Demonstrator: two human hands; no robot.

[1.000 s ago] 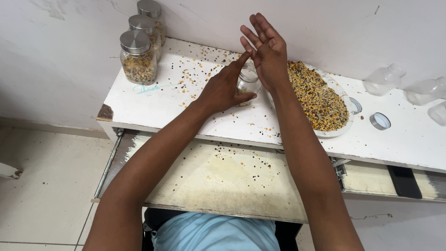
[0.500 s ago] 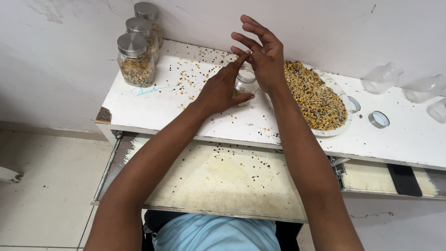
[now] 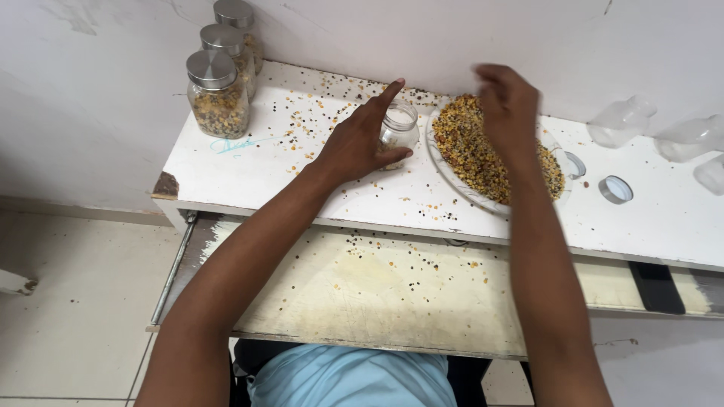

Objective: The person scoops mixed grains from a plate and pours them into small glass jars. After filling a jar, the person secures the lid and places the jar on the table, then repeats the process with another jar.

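My left hand [image 3: 360, 141] grips a small open glass jar [image 3: 397, 126] that stands on the white desk top [image 3: 249, 166], thumb in front and index finger stretched along its far side. A few grains lie in the jar's bottom. My right hand [image 3: 507, 99] hovers blurred over the round plate [image 3: 452, 177] heaped with mixed yellow and dark grains [image 3: 475, 151]; its fingers curl downward, and whether they hold grains is hidden.
Three lidded glass jars of grains [image 3: 216, 94] stand at the desk's back left. Empty clear jars [image 3: 622, 120] lie at the right with two loose lids [image 3: 616, 189]. Spilled grains dot the desk and the pulled-out lower shelf [image 3: 377, 290].
My right hand left its place above the small jar and swung right to the grain plate. The left hand and jar stayed put.
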